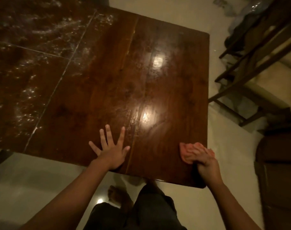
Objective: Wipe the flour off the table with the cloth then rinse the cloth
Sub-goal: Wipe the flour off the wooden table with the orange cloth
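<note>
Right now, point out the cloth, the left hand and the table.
cloth (186,155): head view, its bunched left part.
left hand (112,153): head view, back of the hand.
table (174,77): head view, bare wooden top.

**Around the room**

The pale floor (33,180) is shiny and shows a small spot of light. On the left lie dark floor tiles (16,63) with white swirls in them. On the right stands a dark wooden frame (261,25) (maybe a chair, it is hard to tell). Some crinkly clear plastic (241,12) sits beside it. A brown thing (277,171) fills the lower right.
</note>
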